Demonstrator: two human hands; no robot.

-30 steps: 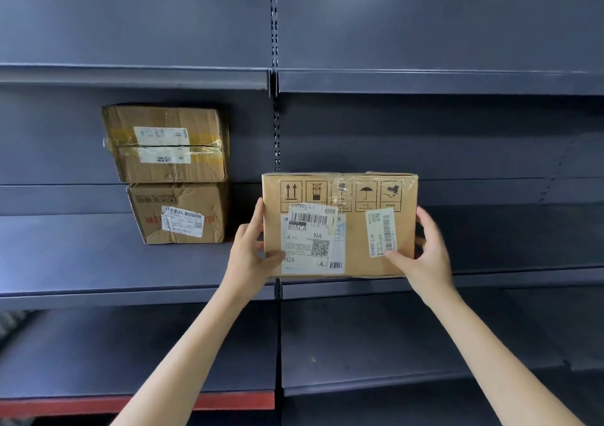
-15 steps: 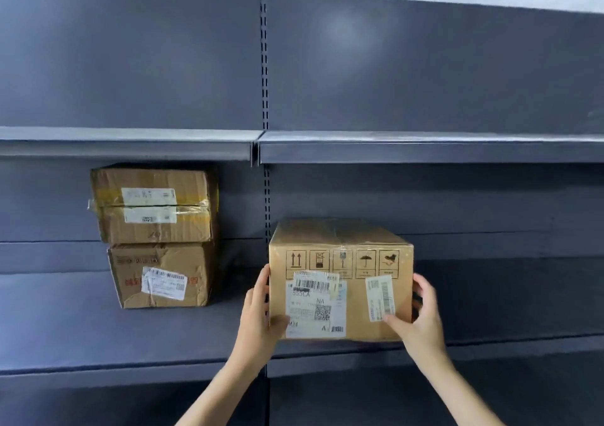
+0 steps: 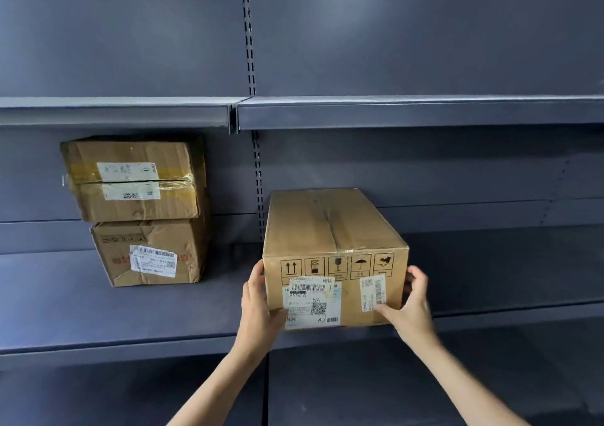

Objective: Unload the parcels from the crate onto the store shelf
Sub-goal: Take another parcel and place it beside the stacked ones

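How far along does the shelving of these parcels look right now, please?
Done: two parcels sit stacked on the shelf, upper parcel on lower parcel. In hand: the left hand and right hand grip a third box resting there. The crate isn't visible, so what remains is unknown.

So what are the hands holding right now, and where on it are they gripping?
Both hold the cardboard parcel on the shelf: left hand at its front-left edge, right hand at its front-right edge.

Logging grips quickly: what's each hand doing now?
Left hand: grips the box's left side.
Right hand: grips its right side.
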